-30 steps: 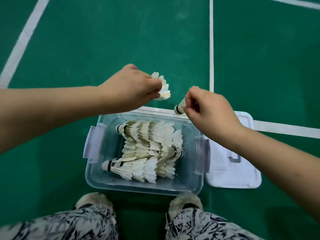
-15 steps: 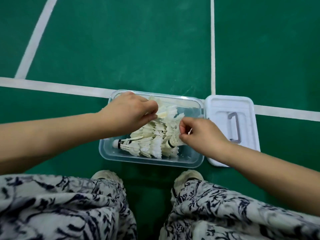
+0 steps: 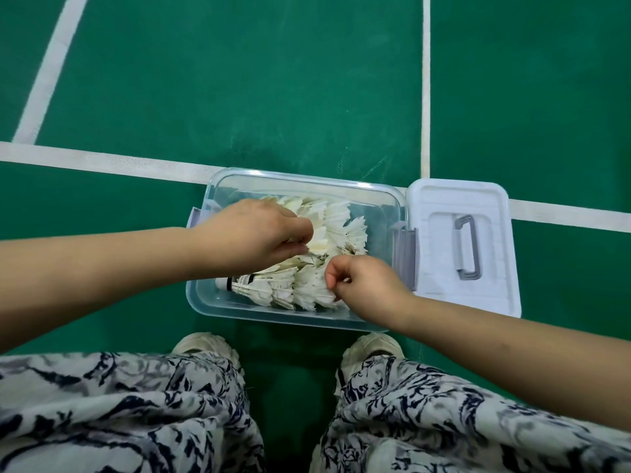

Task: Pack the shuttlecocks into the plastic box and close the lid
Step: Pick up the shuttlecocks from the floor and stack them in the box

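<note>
Shuttlecocks (image 3: 321,240) held above a second ago are now down in the box (image 3: 273,313). Left hand (image 3: 252,233) and right hand (image 3: 367,286) each pinch one among the rows (image 3: 290,289); lid (image 3: 440,206) lies alongside, off

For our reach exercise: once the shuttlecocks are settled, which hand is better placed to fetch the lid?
Likely the right hand: the lid lies just right of the plastic box, beside that hand; the left hand would have to cross over.
</note>
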Action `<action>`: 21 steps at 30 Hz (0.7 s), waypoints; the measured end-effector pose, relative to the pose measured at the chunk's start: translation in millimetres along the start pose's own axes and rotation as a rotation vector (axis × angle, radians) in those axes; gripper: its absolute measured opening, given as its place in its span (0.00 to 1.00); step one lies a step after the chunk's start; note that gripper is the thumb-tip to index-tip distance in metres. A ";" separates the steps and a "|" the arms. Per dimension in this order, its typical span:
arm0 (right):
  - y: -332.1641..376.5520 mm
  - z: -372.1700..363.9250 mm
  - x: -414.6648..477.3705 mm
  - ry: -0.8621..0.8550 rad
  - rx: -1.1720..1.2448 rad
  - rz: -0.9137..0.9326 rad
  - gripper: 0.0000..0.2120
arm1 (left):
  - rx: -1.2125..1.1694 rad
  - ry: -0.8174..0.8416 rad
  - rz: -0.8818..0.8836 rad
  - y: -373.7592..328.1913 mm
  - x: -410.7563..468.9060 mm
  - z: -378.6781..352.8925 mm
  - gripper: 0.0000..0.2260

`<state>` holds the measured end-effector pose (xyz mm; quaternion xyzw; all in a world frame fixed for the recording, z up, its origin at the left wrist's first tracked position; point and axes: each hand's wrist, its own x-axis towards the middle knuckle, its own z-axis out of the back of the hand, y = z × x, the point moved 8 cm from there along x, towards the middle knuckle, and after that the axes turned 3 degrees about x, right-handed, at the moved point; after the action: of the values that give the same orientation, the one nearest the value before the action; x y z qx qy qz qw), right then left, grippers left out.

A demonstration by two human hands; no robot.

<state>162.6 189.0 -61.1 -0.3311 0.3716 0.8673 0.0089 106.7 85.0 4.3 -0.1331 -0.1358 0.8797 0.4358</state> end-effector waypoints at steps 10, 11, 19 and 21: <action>17.4 21.3 -1.6 0.075 -0.225 0.041 0.14 | -0.036 0.007 -0.009 -4.2 3.1 1.9 0.17; 21.6 31.5 -3.8 0.038 -0.300 0.055 0.16 | -0.041 0.001 0.000 -4.6 4.7 4.2 0.16; 51.0 64.7 -27.1 -0.211 -0.463 0.277 0.17 | -0.020 -0.019 -0.023 -19.6 15.9 14.1 0.12; 54.3 62.0 -30.7 -0.224 -0.474 0.321 0.14 | -0.029 -0.059 -0.081 -29.9 17.9 18.5 0.11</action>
<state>137.2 197.1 22.7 -0.1635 0.2033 0.9512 -0.1649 111.5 114.5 30.1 -0.1077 -0.1669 0.8628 0.4648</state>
